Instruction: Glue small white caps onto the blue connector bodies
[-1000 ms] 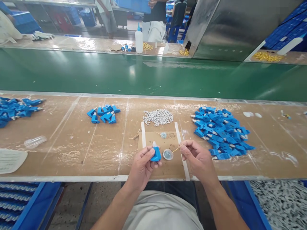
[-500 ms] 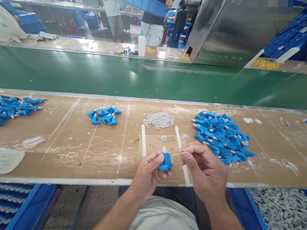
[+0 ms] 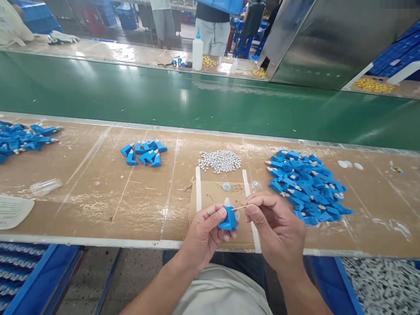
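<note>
Between the thumb and fingers of my left hand [image 3: 206, 229] is a blue plastic part [image 3: 228, 221] with a whitish tip pointing up. My right hand [image 3: 278, 227] pinches a thin wooden stick [image 3: 239, 208], like a toothpick, whose far end meets the upper right side of the blue part. Beneath both hands lies a cardboard piece [image 3: 205, 192] edged by two white tape strips. On it rests a small round clear dish [image 3: 226, 187] with another thin stick beside it. Small grey-white pieces [image 3: 219, 161] form a pile just beyond.
A large heap of blue parts [image 3: 305, 186] lies right of my hands. A smaller group [image 3: 144, 153] and another heap [image 3: 22, 140] lie left. Past the table runs a green belt [image 3: 147, 103], with a white bottle [image 3: 197, 52] and people beyond. Blue crates [image 3: 341, 284] stand below the edge.
The stick's tip has moved up and left against the blue part, with my right hand slightly further left. The camera view has shifted a little. Both holds are unchanged.
</note>
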`<control>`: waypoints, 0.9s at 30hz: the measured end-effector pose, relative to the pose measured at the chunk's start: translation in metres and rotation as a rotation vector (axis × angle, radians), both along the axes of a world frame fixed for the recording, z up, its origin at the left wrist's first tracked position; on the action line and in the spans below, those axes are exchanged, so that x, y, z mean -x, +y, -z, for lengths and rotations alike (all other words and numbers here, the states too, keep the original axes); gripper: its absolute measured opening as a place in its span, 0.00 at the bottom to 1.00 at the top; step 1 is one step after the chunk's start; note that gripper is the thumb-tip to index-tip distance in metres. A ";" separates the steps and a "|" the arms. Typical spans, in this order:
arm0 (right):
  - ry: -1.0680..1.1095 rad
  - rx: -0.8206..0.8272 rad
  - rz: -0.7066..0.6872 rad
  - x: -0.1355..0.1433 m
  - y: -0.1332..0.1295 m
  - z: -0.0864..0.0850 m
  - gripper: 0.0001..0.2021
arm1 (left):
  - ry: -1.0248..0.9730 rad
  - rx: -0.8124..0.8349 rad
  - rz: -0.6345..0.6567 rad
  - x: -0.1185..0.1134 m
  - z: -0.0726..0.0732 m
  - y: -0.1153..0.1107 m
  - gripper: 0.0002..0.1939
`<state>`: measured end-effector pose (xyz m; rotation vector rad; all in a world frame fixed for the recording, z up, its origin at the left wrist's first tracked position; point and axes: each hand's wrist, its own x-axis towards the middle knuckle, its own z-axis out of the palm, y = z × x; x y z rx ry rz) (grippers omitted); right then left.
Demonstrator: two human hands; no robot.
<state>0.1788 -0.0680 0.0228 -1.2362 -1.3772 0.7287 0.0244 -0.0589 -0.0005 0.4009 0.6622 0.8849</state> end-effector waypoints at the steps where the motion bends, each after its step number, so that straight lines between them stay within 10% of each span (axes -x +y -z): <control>1: -0.002 -0.005 0.000 0.000 0.000 0.001 0.02 | -0.001 0.000 0.000 0.000 0.000 0.000 0.14; 27: -0.225 -0.205 -0.082 0.000 -0.008 -0.011 0.09 | -0.143 0.123 0.001 0.001 0.012 -0.002 0.12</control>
